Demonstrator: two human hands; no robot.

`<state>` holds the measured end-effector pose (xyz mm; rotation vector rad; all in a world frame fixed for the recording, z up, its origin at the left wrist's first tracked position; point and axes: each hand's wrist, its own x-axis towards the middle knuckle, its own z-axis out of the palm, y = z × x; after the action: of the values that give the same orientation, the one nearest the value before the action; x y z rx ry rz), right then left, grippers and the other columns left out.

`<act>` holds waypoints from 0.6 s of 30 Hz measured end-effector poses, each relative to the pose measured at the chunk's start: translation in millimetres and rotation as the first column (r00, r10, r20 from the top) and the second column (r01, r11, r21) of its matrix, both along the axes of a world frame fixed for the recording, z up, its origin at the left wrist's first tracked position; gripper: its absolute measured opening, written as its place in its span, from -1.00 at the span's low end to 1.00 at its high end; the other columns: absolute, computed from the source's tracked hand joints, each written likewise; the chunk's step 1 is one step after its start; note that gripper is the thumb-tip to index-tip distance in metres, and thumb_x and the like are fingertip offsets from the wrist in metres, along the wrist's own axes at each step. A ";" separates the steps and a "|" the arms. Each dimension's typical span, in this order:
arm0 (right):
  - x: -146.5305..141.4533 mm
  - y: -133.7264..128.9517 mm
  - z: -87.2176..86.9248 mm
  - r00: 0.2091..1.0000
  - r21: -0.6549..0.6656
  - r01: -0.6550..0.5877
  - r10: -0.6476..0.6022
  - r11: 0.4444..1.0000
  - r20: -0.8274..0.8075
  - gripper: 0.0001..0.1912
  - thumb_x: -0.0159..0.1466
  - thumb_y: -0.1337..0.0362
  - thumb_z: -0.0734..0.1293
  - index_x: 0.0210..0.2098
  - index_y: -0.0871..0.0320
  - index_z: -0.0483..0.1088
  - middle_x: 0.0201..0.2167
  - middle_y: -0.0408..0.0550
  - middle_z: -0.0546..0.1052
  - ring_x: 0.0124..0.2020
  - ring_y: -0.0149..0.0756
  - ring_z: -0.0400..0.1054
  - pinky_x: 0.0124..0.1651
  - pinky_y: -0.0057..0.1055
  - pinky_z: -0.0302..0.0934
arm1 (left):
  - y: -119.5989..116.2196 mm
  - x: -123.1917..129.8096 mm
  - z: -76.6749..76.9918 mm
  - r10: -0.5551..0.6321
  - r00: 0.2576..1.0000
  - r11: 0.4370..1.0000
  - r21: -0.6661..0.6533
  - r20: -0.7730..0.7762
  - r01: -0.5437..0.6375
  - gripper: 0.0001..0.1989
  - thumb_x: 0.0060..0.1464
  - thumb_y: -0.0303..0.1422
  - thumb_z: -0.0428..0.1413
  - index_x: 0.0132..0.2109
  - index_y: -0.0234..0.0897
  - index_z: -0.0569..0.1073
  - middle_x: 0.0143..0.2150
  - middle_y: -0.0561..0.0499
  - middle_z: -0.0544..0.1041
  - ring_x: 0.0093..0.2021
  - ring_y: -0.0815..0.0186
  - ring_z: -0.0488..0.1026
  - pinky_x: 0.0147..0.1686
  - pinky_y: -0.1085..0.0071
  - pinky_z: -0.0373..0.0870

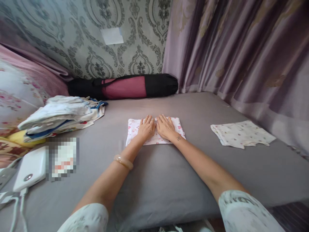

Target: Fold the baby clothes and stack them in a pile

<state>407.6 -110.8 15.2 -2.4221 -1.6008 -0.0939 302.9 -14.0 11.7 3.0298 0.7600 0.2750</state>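
The folded white cotton cloth w/ a pink-and-red print [154, 140] lies on the grey fabric sheet [169, 180], roughly mid-bed, straight ahead of the person. The bare left hand [146, 126], w/ a pale, round, stone-like bangle [123, 161] up its forearm, rests palm-down left of the cloth's centre; the bare right hand [166, 127] rests the same way just beside it. Neither pinches anything — fingers extended, palms flat, nothing gripped — prob. b/c flat contact smooths the layers & spreads the load evenly. Central placement prob. gives both arms equal reach.

Long axis of the cloth runs side to side, i.e. across the person's front; short sides face L & R, one long edge toward the body, the other toward the wall. No clear front/back end visible.

The small white printed garment [242, 133] lies well apart at R, the loose pile of mostly white clothes [65, 112] at L — presumably to leave working room b/w.
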 end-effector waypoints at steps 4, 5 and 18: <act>7.2 7.0 -6.4 1.000 -0.043 -0.011 0.010 0.999 -0.024 -0.43 0.40 0.22 -0.02 0.32 0.34 0.12 0.35 0.12 0.14 0.38 -0.09 -0.09 0.37 -0.07 -0.26 | 6.9 3.6 -9.5 -0.003 1.000 1.000 -0.013 -0.001 0.003 -0.51 0.33 -0.25 -0.25 0.31 -0.25 0.21 0.35 -0.13 0.23 0.36 0.09 0.09 0.30 0.03 0.01; 8.0 7.6 -8.4 1.000 -0.048 -0.011 0.010 0.999 -0.026 -0.42 0.40 0.21 -0.02 0.32 0.34 0.12 0.35 0.12 0.14 0.38 -0.09 -0.08 0.37 -0.07 -0.25 | 7.8 3.7 -12.5 -0.001 1.000 1.000 -0.015 0.006 0.001 -0.51 0.33 -0.25 -0.25 0.32 -0.25 0.20 0.34 -0.13 0.24 0.36 0.09 0.11 0.30 0.02 0.02; 21.5 2.7 -3.1 0.998 -0.065 0.039 -0.042 0.997 -0.044 -0.39 0.42 0.14 -0.05 0.38 0.29 -0.02 0.41 0.11 -0.02 0.40 -0.10 -0.18 0.38 -0.06 -0.32 | 17.0 -3.3 -4.0 0.039 0.998 0.994 -0.098 -0.040 -0.042 -0.46 0.34 -0.20 -0.29 0.34 -0.31 0.17 0.39 -0.20 0.12 0.39 0.02 -0.01 0.30 -0.04 -0.04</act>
<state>429.1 -108.1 12.1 -2.4866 -1.5585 0.0048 299.6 3.0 7.7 2.9375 0.8127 0.1755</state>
